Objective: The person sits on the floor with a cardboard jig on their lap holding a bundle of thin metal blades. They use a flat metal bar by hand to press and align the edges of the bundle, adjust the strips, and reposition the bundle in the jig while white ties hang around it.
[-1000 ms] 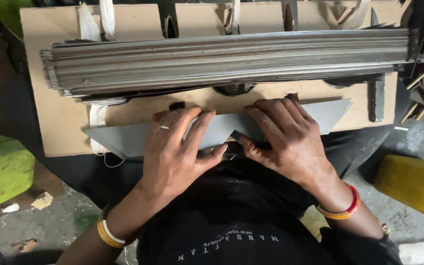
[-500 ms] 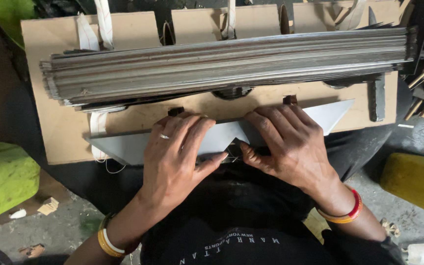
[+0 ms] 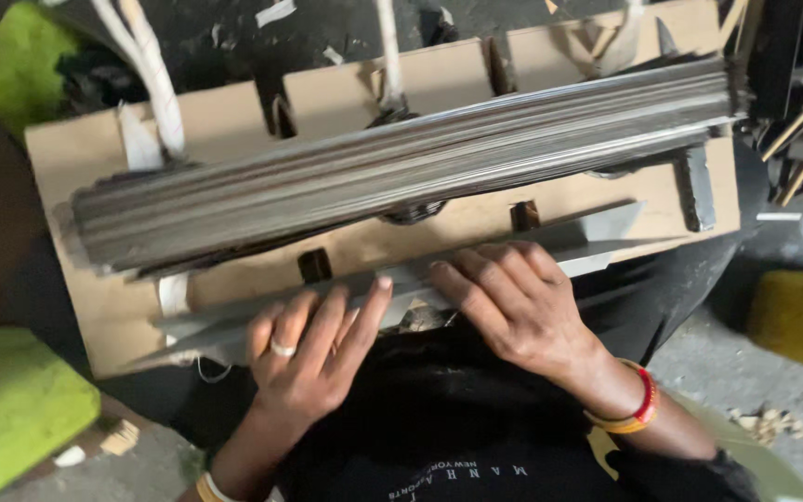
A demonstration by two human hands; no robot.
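Observation:
A long grey folded sheet (image 3: 606, 237) lies across the near edge of a brown cardboard board (image 3: 67, 167). My left hand (image 3: 313, 349), with a ring on one finger, presses flat on the sheet's left half. My right hand (image 3: 513, 302), with red and yellow bangles at the wrist, presses on the sheet just right of centre, fingers pointing left. Behind the hands a thick stack of long grey sheets (image 3: 401, 167) stands on edge along the board. Black slots (image 3: 314, 265) are cut in the board between the stack and the sheet.
White cords (image 3: 146, 65) rise from notches in the board's far edge. A green cushion (image 3: 11, 404) sits at the lower left, another green one (image 3: 20, 65) at the upper left. A yellow object (image 3: 796, 321) lies at the right. Wooden sticks (image 3: 796, 121) clutter the upper right.
The view has tilted, so the board and stack now slant. Both hands have slid along the grey sheet; my left fingers are more spread and the right hand lies flatter.

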